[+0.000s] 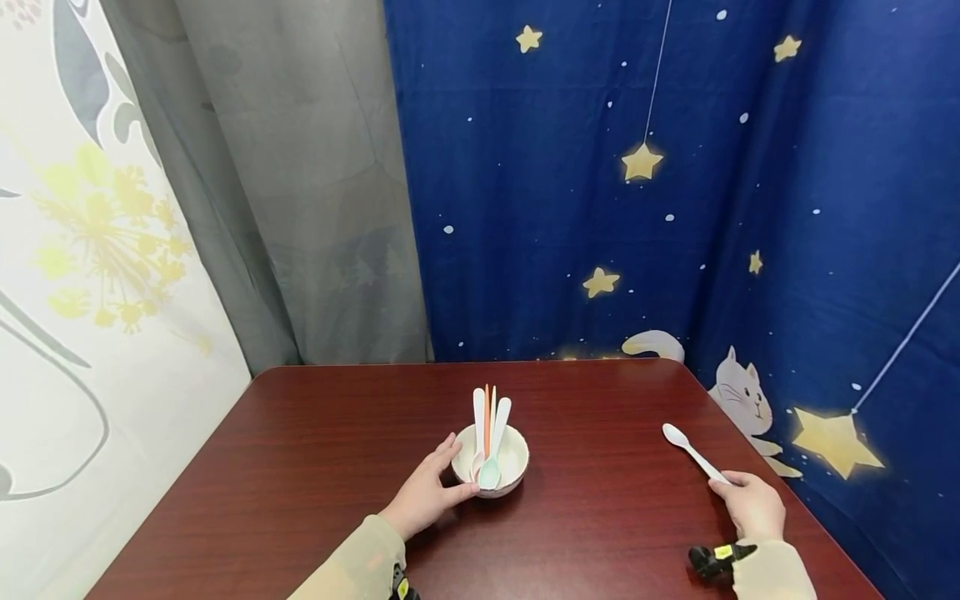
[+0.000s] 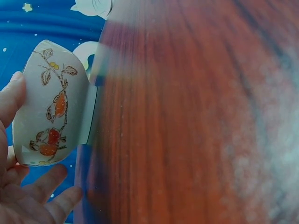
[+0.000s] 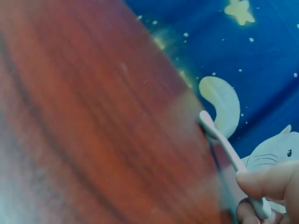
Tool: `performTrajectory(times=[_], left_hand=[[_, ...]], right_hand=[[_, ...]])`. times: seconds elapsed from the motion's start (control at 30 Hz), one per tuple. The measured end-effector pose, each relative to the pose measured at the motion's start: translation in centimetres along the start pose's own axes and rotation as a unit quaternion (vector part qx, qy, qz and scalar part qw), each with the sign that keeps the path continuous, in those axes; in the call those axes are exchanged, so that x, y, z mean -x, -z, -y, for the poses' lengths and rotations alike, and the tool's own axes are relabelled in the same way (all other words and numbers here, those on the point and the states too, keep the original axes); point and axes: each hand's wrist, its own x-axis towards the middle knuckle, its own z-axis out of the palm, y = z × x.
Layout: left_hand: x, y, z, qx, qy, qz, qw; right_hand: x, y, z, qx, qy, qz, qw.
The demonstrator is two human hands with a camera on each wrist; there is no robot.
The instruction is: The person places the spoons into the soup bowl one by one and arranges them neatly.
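My left hand (image 1: pixel 426 493) holds the near left side of a small white bowl (image 1: pixel 516 460), its thumb and fingers spread about the rim. Orange fruit and brown twigs decorate the outside of the bowl (image 2: pixel 56 100) in the left wrist view. Several small spoons (image 1: pixel 490 475) lean inside it, with white, orange and pale green parts showing. Far to the right, my right hand (image 1: pixel 753 507) pinches a white spoon (image 1: pixel 693 452) by its handle end. The spoon's bowl points away, as the right wrist view also shows, with the thumb along the handle (image 3: pixel 231 153).
Both hands are over a dark red wooden table (image 1: pixel 337 433). A blue star-patterned curtain (image 1: pixel 540 208) hangs behind it and along the right edge. Grey curtain (image 1: pixel 322 208) and a white patterned one (image 1: pixel 90 400) hang at the left.
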Motion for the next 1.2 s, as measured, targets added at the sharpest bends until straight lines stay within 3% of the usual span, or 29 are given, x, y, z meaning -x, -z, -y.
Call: performTrajectory(times=[0.1,0.23,0.63,0.8,0.93,1.03,1.13,1.2], left_hand=[[0.0,0.0,0.0,0.002,0.000,-0.001,1.0000],[-0.1,0.0,0.1,0.002,-0.001,-0.002,1.0000],[-0.1,-0.1,0.0,0.005,-0.003,-0.003,1.0000],[-0.1,-0.1,0.0,0.001,-0.001,-0.004,1.0000],[-0.1,-0.1,0.0,-0.001,0.000,-0.004,1.0000],[0.0,-0.1,0.0,-0.002,-0.001,-0.005,1.0000],[-0.1,-0.1,0.0,-0.003,-0.001,-0.005,1.0000],[-0.1,-0.1,0.0,-0.002,-0.001,-0.006,1.0000]], right_hand=[[-0.1,0.0,0.0,-0.093,-0.050,-0.001,0.994],[-0.2,0.1,-0.1,-0.199,-0.099,-0.009,0.975],[-0.1,-0.2,0.0,-0.309,-0.145,-0.007,0.940],[0.0,-0.2,0.3,-0.347,-0.160,-0.028,0.924],[0.0,-0.2,0.7,-0.400,-0.179,-0.049,0.898],[-0.1,-0.2,1.1,-0.458,-0.199,-0.053,0.865],[-0.1,-0.2,1.4,-0.500,-0.213,-0.046,0.838],[-0.1,-0.2,1.5,-0.509,-0.216,-0.044,0.832]])
